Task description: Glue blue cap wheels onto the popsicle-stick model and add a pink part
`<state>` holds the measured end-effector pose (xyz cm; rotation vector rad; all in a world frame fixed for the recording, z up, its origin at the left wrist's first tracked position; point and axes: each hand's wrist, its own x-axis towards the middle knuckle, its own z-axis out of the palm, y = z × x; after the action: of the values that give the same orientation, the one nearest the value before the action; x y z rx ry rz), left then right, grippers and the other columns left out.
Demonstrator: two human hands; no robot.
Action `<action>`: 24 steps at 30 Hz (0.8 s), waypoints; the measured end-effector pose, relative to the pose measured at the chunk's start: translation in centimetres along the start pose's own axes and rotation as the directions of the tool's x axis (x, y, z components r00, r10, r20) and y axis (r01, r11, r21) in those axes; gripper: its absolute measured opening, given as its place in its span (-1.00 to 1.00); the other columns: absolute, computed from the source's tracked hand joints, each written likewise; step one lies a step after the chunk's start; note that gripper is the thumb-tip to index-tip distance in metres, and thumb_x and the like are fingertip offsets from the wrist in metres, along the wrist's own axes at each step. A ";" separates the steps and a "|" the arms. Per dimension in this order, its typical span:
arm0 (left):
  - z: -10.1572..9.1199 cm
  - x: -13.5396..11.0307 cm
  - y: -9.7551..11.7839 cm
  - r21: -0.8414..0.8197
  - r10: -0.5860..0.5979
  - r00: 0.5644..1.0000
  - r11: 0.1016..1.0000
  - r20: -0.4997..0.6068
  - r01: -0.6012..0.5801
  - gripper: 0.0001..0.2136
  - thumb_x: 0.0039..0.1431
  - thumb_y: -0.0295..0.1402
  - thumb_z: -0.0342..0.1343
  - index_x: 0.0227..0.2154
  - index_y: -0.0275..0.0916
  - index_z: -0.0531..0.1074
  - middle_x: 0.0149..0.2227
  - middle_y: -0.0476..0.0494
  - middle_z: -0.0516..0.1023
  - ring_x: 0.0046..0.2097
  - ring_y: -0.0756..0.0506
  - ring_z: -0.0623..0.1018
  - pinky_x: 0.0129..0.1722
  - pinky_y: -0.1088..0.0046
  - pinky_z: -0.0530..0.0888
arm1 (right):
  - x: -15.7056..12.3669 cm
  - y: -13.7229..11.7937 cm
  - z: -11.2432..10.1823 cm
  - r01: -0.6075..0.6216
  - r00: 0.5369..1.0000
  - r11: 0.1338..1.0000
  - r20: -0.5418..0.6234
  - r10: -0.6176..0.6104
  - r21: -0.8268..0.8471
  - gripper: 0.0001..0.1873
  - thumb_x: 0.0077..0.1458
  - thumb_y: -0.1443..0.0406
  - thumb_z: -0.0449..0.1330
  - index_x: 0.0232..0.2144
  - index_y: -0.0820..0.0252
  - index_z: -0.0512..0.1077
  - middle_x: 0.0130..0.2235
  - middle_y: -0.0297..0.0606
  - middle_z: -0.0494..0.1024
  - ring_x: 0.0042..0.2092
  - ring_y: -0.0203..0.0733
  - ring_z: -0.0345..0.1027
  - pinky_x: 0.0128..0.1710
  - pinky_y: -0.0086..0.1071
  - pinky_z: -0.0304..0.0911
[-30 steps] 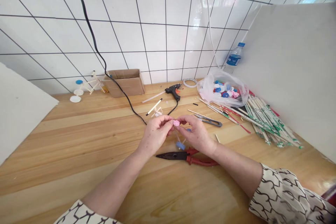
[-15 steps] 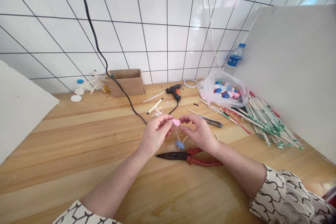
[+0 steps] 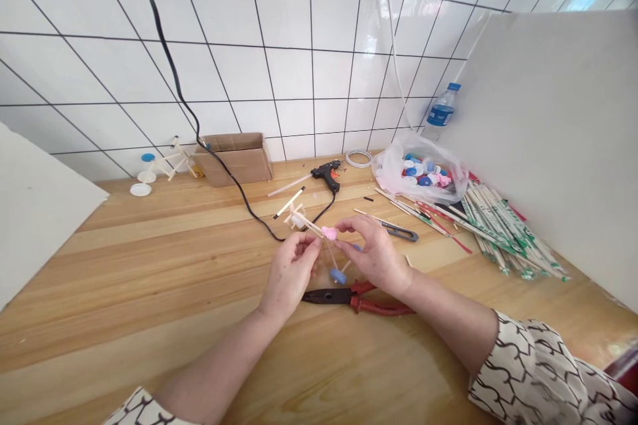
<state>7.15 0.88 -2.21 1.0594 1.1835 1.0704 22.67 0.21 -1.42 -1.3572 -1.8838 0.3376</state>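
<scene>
Between my hands is a small model of thin wooden sticks with blue bottle caps (image 3: 337, 275) as wheels and a pink piece (image 3: 329, 233) at its top. My left hand (image 3: 289, 272) is closed, thumb and forefinger pinching the model just below and left of the pink piece. My right hand (image 3: 373, 254) has its thumb and fingertips closed at the pink piece's right side. A second blue cap shows partly behind the right fingers. Sticks (image 3: 310, 222) reach from the pink piece toward a small stick frame (image 3: 295, 216). Below the hands lie red-handled long-nose pliers (image 3: 329, 296).
Behind the hands are a glue gun (image 3: 327, 176), a tape roll (image 3: 359, 159) and a cardboard box (image 3: 234, 166). To the right lie a utility knife (image 3: 400, 232), wrapped sticks (image 3: 503, 229) and a bag of caps (image 3: 386, 172). A black cable (image 3: 239, 192) crosses the table.
My left hand has shifted down and left, its fingers now below the pink piece. The sticks running behind the pink piece have come into sight. The whole view has shifted slightly.
</scene>
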 end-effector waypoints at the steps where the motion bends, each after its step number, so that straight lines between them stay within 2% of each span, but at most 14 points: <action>1: 0.2 -0.1 -0.1 -0.029 -0.032 1.000 0.999 -0.002 0.032 -0.80 -0.10 -0.25 0.20 -0.50 -0.28 0.40 -0.61 0.05 0.38 -0.61 0.05 0.32 -0.63 0.57 0.27 | 0.0 0.0 0.0 0.018 1.000 1.000 -0.006 -0.018 -0.007 -0.86 0.00 0.39 0.21 -0.31 0.19 0.40 -0.29 -0.23 0.52 -0.21 -0.11 0.35 -0.13 -0.21 0.19; 9: 0.7 0.0 -0.1 -0.226 -0.135 0.990 0.964 0.043 0.141 -0.68 -0.18 -0.23 0.25 -0.35 -0.30 0.45 -0.59 0.07 0.36 -0.62 0.11 0.28 -0.65 0.61 0.24 | -0.1 0.1 0.3 0.095 0.995 0.995 -0.038 -0.093 0.037 -0.86 0.02 0.42 0.16 -0.31 0.16 0.40 -0.29 -0.25 0.52 -0.23 -0.17 0.36 -0.16 -0.26 0.20; 18: 0.8 1.2 0.5 -0.245 -0.107 0.993 0.963 0.044 0.115 -0.74 -0.26 -0.24 0.29 -0.50 -0.30 0.48 -0.55 0.03 0.40 -0.58 0.10 0.29 -0.61 0.59 0.25 | 0.1 -0.5 0.2 0.101 0.994 0.993 -0.042 -0.099 0.054 -0.92 0.09 0.35 0.14 -0.31 0.15 0.41 -0.32 -0.27 0.53 -0.26 -0.20 0.37 -0.20 -0.31 0.22; 24: 0.1 1.6 1.6 -0.218 -0.068 0.993 0.972 0.100 0.088 -0.80 -0.24 -0.26 0.29 -0.62 -0.30 0.47 -0.62 0.03 0.37 -0.57 0.08 0.31 -0.57 0.57 0.26 | 0.3 -1.5 -1.0 0.178 0.983 0.984 -0.039 -0.177 0.014 -0.89 0.08 0.38 0.14 -0.29 0.14 0.39 -0.30 -0.24 0.52 -0.25 -0.16 0.37 -0.19 -0.26 0.22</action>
<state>7.29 2.71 -0.88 0.8714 0.9981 1.0545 22.34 -0.34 0.31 -1.1651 -1.9488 0.2361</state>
